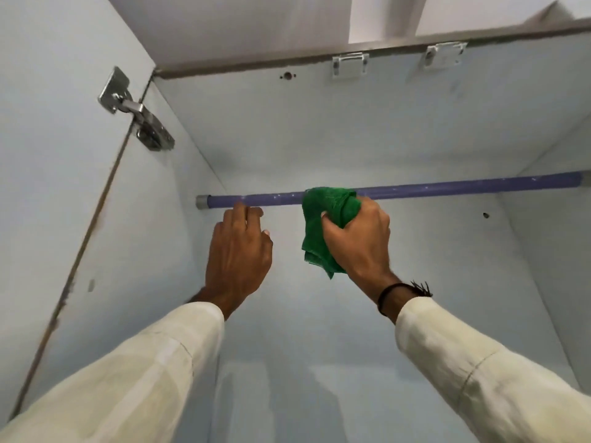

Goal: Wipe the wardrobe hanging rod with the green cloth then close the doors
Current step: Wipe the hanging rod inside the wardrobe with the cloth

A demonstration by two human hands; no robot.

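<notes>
Two cream sleeves (134, 372) reach up to two hands: the left hand (238, 254), fingers loosely curled, touches the one purple hanging rod (447, 188), while the right hand (358, 238) beside it clutches one green cloth (323, 225) against that rod, one hinge (136, 110) above-left.

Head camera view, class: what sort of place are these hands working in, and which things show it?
Most likely the inside of an empty wardrobe: a purple hanging rod spans pale blue side panels, and a metal door hinge sits at the left. The right hand presses a green cloth on the rod.
</notes>
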